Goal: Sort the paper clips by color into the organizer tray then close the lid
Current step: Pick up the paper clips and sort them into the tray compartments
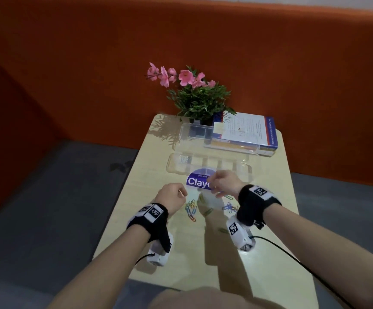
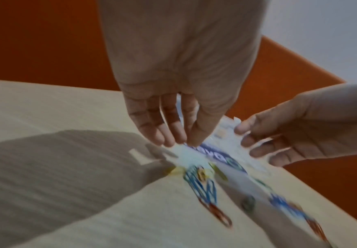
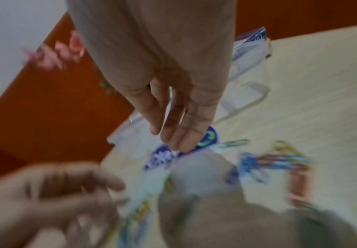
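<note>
The paper clips (image 1: 191,210) lie loose on the counter (image 1: 123,197): light, thin, springy, apt to tangle; pinch one loop. The left hand (image 1: 171,197) and right hand (image 1: 222,182) pinch a plastic bag (image 1: 197,182). The organizer tray (image 1: 243,169) stands open beyond.
</note>
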Demonstrator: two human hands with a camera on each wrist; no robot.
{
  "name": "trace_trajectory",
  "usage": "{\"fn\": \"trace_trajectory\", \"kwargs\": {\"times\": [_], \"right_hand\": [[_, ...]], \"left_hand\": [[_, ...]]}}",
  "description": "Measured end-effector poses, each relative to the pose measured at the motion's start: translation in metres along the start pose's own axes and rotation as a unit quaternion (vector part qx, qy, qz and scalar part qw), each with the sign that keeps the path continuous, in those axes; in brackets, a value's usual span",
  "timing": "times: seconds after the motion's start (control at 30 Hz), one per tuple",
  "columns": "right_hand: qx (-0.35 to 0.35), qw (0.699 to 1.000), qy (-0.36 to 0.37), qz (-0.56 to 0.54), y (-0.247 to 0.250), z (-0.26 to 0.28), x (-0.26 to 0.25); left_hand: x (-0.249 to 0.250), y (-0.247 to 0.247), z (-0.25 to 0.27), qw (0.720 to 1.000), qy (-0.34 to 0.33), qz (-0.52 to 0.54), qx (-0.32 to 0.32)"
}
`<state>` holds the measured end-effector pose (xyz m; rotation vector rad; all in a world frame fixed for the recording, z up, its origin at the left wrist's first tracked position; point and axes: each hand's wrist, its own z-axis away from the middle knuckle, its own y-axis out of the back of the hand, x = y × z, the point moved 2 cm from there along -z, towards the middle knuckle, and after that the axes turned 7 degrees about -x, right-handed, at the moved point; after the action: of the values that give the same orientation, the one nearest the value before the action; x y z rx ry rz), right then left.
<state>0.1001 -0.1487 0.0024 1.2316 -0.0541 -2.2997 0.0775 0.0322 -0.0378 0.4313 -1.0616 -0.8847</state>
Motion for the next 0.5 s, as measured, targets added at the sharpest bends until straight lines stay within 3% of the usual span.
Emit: {"fn": "trace_trajectory", "kwargs": {"times": [0.07, 0.17, 0.27, 0.37, 0.5], "right_hand": [[0.032, 0.989, -0.004, 0.147, -0.008, 0.003, 0.026], [0.067, 0.952, 0.057, 0.294, -0.027, 0.001, 0.043], [0.045, 0.921, 0.106, 0.371, -0.045, -0.008, 0.041], [0.03, 0.899, 0.111, 0.422, -0.051, -0.011, 0.036], [0.073, 0.889, 0.132, 0.433, -0.046, -0.008, 0.044]], "left_hand": [[0.009, -0.011, -0.001, 0.999, -0.02, -0.038, 0.005], [0.018, -0.023, -0.004, 0.993, -0.059, -0.098, -0.01], [0.018, -0.03, -0.006, 0.982, -0.086, -0.164, -0.023], [0.018, -0.03, -0.006, 0.976, -0.093, -0.194, -0.016], [0.019, -0.026, -0.005, 0.981, -0.073, -0.181, 0.003]]}}
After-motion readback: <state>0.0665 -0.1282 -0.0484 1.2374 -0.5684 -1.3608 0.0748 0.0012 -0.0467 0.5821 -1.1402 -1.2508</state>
